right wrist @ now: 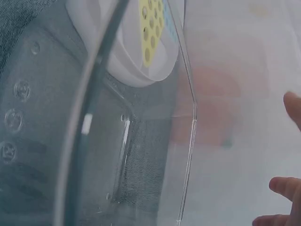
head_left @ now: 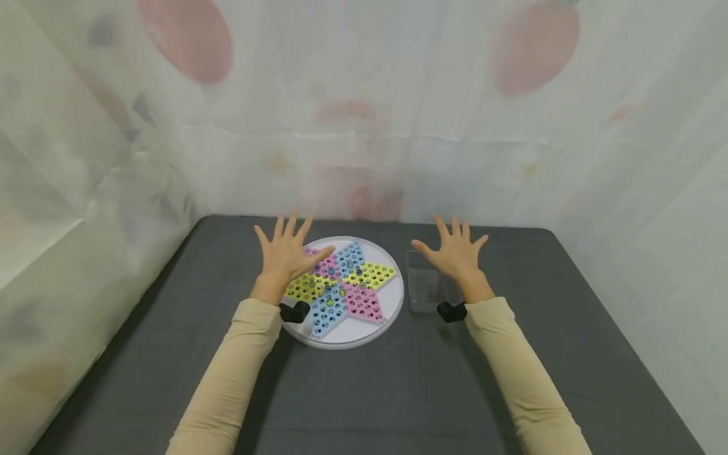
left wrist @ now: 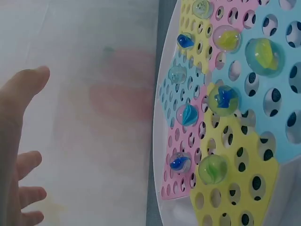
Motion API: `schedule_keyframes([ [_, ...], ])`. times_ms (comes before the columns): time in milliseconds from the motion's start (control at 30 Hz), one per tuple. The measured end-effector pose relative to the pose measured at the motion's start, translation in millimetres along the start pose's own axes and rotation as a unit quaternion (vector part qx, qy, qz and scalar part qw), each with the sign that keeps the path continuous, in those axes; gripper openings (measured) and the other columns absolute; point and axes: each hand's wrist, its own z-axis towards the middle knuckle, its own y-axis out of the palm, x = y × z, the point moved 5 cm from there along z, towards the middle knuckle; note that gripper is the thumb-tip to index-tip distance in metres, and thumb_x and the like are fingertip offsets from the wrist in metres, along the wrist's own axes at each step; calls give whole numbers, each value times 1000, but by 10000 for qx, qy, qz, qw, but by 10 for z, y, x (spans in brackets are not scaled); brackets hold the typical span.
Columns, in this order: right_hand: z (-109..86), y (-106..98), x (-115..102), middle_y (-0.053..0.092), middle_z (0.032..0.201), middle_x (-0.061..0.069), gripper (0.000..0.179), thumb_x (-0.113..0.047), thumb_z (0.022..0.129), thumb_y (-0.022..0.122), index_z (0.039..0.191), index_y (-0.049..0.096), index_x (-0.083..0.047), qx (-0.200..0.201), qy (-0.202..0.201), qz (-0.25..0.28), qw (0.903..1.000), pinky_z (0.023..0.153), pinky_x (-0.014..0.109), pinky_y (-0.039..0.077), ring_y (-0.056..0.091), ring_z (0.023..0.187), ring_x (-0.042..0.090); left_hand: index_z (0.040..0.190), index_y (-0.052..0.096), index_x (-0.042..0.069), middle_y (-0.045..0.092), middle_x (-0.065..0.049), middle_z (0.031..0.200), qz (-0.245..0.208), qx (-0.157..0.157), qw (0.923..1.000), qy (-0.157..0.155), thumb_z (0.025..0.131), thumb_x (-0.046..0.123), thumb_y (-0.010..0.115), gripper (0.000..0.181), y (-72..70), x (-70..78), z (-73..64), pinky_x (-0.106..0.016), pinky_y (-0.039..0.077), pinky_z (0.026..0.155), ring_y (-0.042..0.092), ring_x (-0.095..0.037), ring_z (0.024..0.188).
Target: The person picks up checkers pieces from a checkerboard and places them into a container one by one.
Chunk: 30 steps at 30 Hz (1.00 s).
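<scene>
A round white Chinese checkers board point(head_left: 391, 303) with pink, blue and yellow star points lies on the table. Several glass marbles point(left wrist: 263, 56) sit in the holes around its middle. My left hand point(head_left: 282, 256) is held above the board's left side, fingers spread and holding nothing. To the right of the board stands a clear plastic box point(head_left: 423, 308); the right wrist view shows no marbles in the part of it that is visible. My right hand point(head_left: 457, 253) hovers over the box's right side, fingers spread, with nothing in it.
A dark grey cloth covers the table point(head_left: 364, 398). Pale curtains point(head_left: 364, 158) printed with faded fruit hang behind it and along both sides. Each wrist wears a small black camera mount point(head_left: 296, 312).
</scene>
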Motion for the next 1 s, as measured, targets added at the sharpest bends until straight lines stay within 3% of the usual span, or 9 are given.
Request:
schedule_keyframes([
  [200, -58, -41, 32, 24, 157, 22, 80, -62, 93, 46, 154, 23, -17, 121, -238, 199, 9994, 106, 70, 29, 27, 141, 47, 154, 26, 25, 26, -14, 159, -259, 232, 9994, 49, 88, 69, 46, 82, -23, 4, -52, -70, 8, 114, 24, -37, 147],
  [300, -104, -66, 57, 30, 154, 23, 74, -54, 95, 50, 152, 30, -11, 82, -365, 375, 9986, 104, 65, 36, 32, 138, 47, 150, 34, 21, 36, -14, 154, -405, 354, 9985, 63, 90, 62, 49, 75, -27, 5, -93, -66, 17, 115, 34, -36, 142],
  [500, -178, -69, 148, 32, 152, 27, 65, -41, 97, 54, 148, 36, -4, -14, -547, 1157, 9918, 110, 62, 31, 31, 139, 47, 140, 50, 14, 51, -15, 142, -746, 688, 9947, 140, 93, 50, 54, 60, -17, -4, -194, -61, 31, 109, 45, -37, 133],
  [667, -258, 17, 257, 36, 149, 27, 59, -31, 98, 56, 146, 38, -1, 20, -697, 1945, 9784, 107, 60, 36, 35, 137, 45, 129, 61, 10, 59, -18, 133, -1472, 790, 9858, 180, 93, 41, 60, 47, 58, -66, -296, -57, 40, 104, 51, -38, 126],
  [800, -341, 121, 410, 36, 149, 25, 56, -29, 98, 55, 145, 40, -3, 24, -527, 2542, 9657, 104, 56, 42, 38, 137, 42, 124, 64, 7, 61, -19, 129, -2073, 688, 9756, 217, 94, 34, 62, 41, 147, -121, -358, -56, 43, 102, 54, -38, 123],
  [1000, -438, 231, 613, 36, 150, 24, 55, -31, 99, 53, 145, 41, -5, 13, -116, 3129, 9497, 111, 61, 31, 34, 140, 40, 118, 67, 3, 67, -18, 117, -2563, 563, 9640, 427, 93, 28, 63, 35, 285, -177, -402, -51, 50, 87, 62, -36, 104],
])
